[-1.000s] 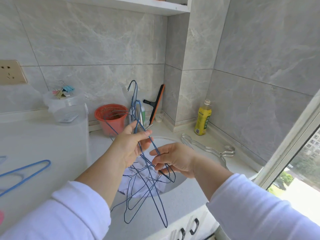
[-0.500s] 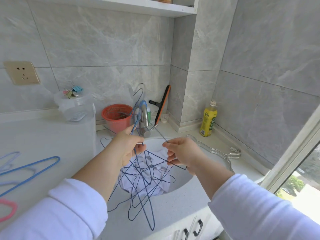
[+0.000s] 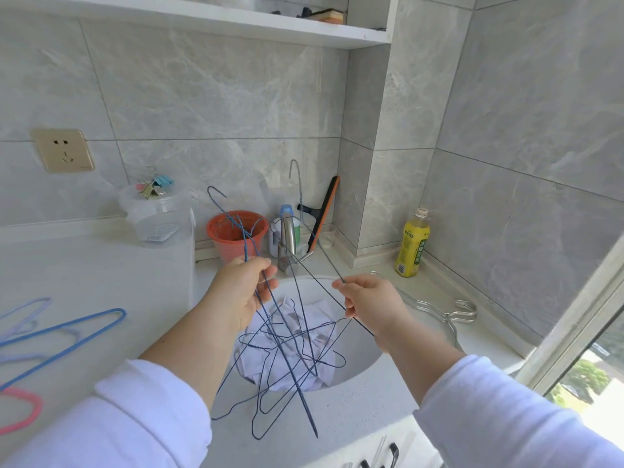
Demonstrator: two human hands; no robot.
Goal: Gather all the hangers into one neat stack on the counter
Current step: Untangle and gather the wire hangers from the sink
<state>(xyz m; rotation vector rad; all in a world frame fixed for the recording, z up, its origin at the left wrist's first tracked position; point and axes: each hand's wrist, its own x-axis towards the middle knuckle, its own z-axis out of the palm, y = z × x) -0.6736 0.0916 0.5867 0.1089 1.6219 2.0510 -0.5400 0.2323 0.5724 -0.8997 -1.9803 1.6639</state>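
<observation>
Tangled bundle of thin dark-blue wire hangers [image 3: 287, 352], hanging over the round white sink [image 3: 368, 363] and its crumpled white cloth [image 3: 297, 336]: the left hand [image 3: 241, 292] pinches several necks just below the hooks, while the right hand [image 3: 368, 305], near it on the right, pinches one dark wire strand. The wires appear light, springy and prone to snagging, so the twisted necks seem the steadiest holding point. Left of the left grip, blue and pink plastic hangers [image 3: 64, 336] lie on the white surface [image 3: 84, 282]; right of the right grip lie silver metal hangers [image 3: 449, 312].
</observation>
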